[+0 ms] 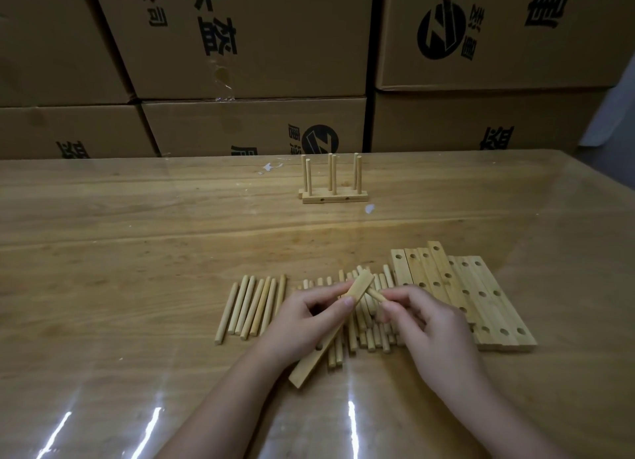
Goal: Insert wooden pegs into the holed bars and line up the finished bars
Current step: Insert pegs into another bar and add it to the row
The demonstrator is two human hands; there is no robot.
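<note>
The table is grained wood under a clear glossy sheet that mirrors streaks of light. The pegs and holed bars are pale, bare, matt wood, sanded smooth. The boxes behind are matt brown cardboard, printed black and sealed with shiny clear tape.

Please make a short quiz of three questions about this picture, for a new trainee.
1. True or false: the left hand holds a bar.
2. What does the right hand hold? A) a peg B) a box C) nothing
3. How many pegs stand in each finished bar at the far side of the table?

Key: 1 true. 2 A. 3 three.
</note>
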